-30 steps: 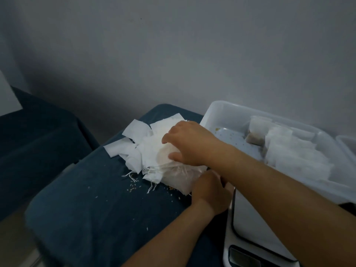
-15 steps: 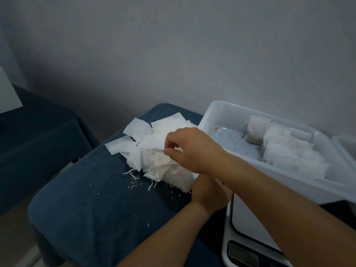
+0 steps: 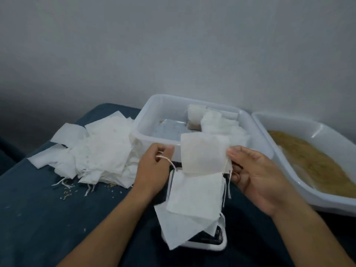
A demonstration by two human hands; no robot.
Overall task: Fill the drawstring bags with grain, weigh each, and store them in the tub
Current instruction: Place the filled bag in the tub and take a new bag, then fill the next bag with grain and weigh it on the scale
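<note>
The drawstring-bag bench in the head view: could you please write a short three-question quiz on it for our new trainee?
1. True or false: the left hand pinches a drawstring.
2. Which container holds the loose grain?
A. the tub with filled bags
B. the tray on the right
C. the scale
3. Fill in: the pile of empty bags lies to the ___ of the tub.

Key: 1 true. 2 B. 3 left. Also note that the right hand holds an empty bag by its edge, above two more lying over the scale.
</note>
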